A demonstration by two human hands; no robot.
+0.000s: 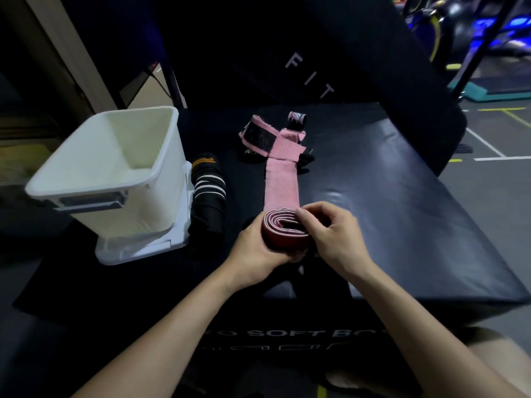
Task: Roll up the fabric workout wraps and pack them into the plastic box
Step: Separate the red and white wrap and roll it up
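A pink fabric wrap (281,179) lies lengthwise on a black padded box, its near end wound into a flattened roll (283,228). My left hand (258,248) grips the roll from the left and below. My right hand (330,228) pinches the roll's top right edge with curled fingers. The wrap's far end, with a dark fastening patch (260,136), lies folded further back. A black wrap with white and orange stripes (208,191) lies bunched to the left. The white plastic box (115,173) stands open at the left, nothing visible inside.
The box sits on its white lid (138,251). A small rolled pink wrap (297,117) stands at the far end. The black padded surface (402,196) extends right to an edge above the gym floor. A dark slanted pad with letters rises behind.
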